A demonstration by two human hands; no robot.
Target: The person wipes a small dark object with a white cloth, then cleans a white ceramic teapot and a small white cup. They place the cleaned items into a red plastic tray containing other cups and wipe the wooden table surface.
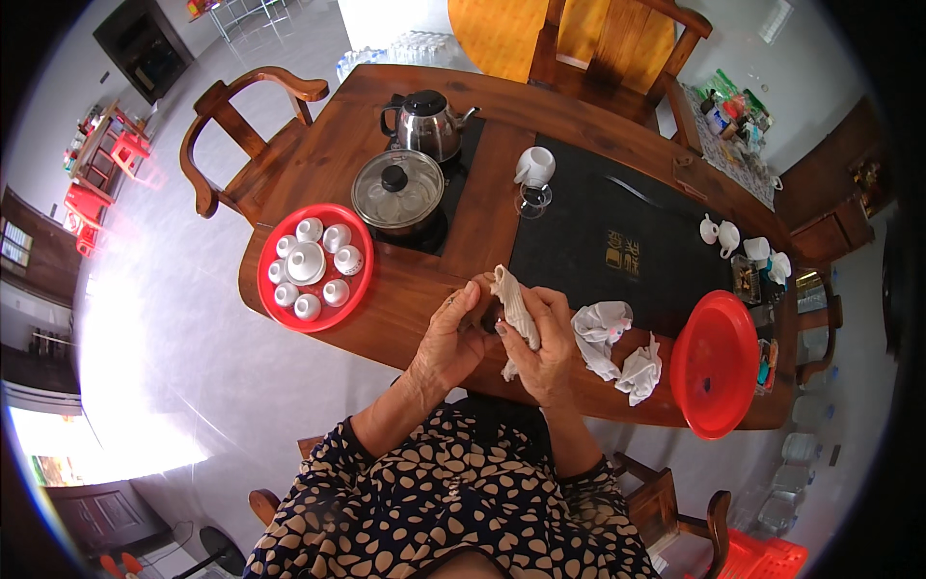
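Over the table's near edge, my left hand (451, 335) is curled round a small, dark-looking object (493, 315), mostly hidden by my fingers; its kind cannot be made out. My right hand (546, 345) grips a cream cloth (517, 307) pressed against that object, and the cloth's end hangs below. To the left, a red round tray (273, 311) bears several small white cups around a white lidded bowl (306, 262). Right of my hands lie crumpled white tissues (640, 371) and a white cloth (600, 338). Beyond them stand a white pitcher (534, 167) and a clear glass vessel (532, 201).
A steel kettle (428, 125) and a glass-lidded pot (397, 189) stand on the far left of the wooden table (376, 333). A black tea tray (579, 232) fills the right, with a red basin (714, 365) at its near end. Wooden chairs (253, 145) surround the table.
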